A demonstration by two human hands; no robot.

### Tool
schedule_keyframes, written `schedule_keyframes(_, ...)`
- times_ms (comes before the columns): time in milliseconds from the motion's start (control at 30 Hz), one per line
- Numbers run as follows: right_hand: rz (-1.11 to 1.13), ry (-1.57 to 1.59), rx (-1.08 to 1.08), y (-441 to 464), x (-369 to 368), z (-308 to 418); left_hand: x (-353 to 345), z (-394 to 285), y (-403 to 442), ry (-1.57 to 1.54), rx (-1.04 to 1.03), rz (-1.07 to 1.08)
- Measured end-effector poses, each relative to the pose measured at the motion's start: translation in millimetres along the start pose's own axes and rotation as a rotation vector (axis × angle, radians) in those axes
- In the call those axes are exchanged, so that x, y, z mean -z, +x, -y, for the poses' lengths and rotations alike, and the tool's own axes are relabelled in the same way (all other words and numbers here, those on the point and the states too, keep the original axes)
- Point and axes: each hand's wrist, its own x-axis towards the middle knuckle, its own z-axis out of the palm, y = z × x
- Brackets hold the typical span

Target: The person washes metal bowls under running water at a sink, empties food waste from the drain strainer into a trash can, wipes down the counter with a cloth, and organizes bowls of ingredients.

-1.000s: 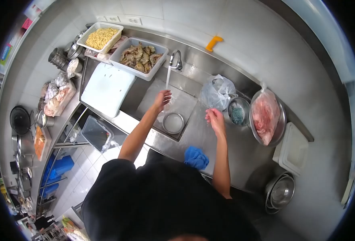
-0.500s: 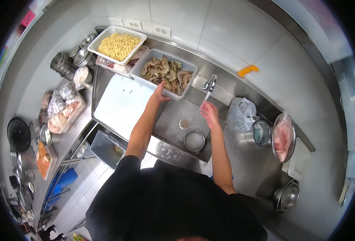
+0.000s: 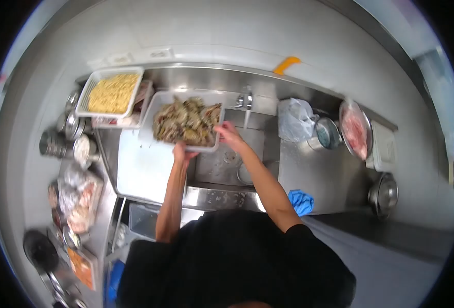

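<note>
A white plastic tub point(image 3: 147, 128) heaped with raw, shell-on shrimp point(image 3: 188, 120) sits at the back left of the sink point(image 3: 209, 172), partly over a white cutting board point(image 3: 139, 172). My left hand point(image 3: 184, 152) grips the tub's front wall, its fingers partly hidden beneath. At the right side, my right hand point(image 3: 229, 134) has its fingers closed at the tub's edge near the front corner. The faucet point(image 3: 247, 100) stands just behind my right hand, a pale streak below its head. Partly behind my right forearm is a round metal bowl point(image 3: 244, 174) in the sink.
A white basket of yellow noodles point(image 3: 113, 93) stands left of the tub. Right of the sink are a plastic bag point(image 3: 295, 120), a metal pot point(image 3: 325, 133), a bowl of pink meat point(image 3: 354, 128) and a blue cloth point(image 3: 301, 202). Bagged meat point(image 3: 78, 197) lies on the left counter.
My right hand has moved from below the faucet to the tub's right edge. My left hand stays at the tub's front. The camera view has turned and shifted.
</note>
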Motion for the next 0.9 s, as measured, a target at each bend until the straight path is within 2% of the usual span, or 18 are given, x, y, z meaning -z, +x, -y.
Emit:
schedule_keyframes(67, -0.021, -0.294, 0.213, -6.4, 2.2, -17.6, 3.5, 3.6, -53.4, -0.003, 0.039, 0.103)
schedule_keyframes(133, -0.072, -0.25, 0.217, -59.9, -11.2, -4.6, 5.1, 8.7, -104.3, -0.094, 0.09, 0.082)
schedule_keyframes(233, -0.094, -0.273, 0.226, -107.6, -8.4, -30.3, 28.0, 28.1, -154.4, -0.073, 0.082, 0.108)
schedule_keyframes(300, -0.094, -0.206, 0.157, -150.4, -5.7, -22.4, 23.4, 34.0, -191.7, -0.016, 0.126, 0.003)
schedule_keyframes(333, -0.095, -0.169, 0.119, -172.4, -1.3, -21.2, 39.8, 45.6, -199.4, -0.003, 0.14, 0.123)
schedule_keyframes(367, -0.092, -0.147, 0.099, -190.6, 5.4, -27.1, 49.6, 57.3, -214.5, 0.009, 0.111, 0.108)
schedule_keyframes(433, -0.091, -0.113, 0.066, -220.0, 26.1, -38.9, 7.7, 45.0, -260.7, 0.016, 0.21, 0.052)
schedule_keyframes(500, -0.107, 0.045, 0.131, -242.9, 43.7, -58.2, -23.7, 33.2, -287.2, -0.095, 0.273, 0.114)
schedule_keyframes(533, -0.11, 0.096, 0.124, -255.9, 56.2, -65.3, -35.1, 36.8, -297.5, -0.16, 0.3, 0.127)
schedule_keyframes(667, -0.14, 0.255, 0.134, -311.4, 122.5, -55.1, -58.1, 69.7, -312.0, 0.048, 0.28, 0.285)
schedule_keyframes(767, -0.203, 0.283, 0.113, -355.4, 181.4, -70.1, -71.3, 104.4, -309.2, 0.121, 0.4, 0.467)
schedule_keyframes(833, -0.34, 0.365, 0.219, -384.7, 213.3, -74.7, -99.6, 131.1, -297.4, 0.18, 0.479, 0.613)
schedule_keyframes(867, -0.411, 0.371, 0.227, -395.7, 230.4, -82.2, -131.1, 137.4, -299.8, 0.214, 0.485, 0.628)
schedule_keyframes(900, -0.482, 0.377, 0.233, -406.2, 246.8, -92.3, -126.0, 167.8, -279.7, 0.276, 0.541, 0.636)
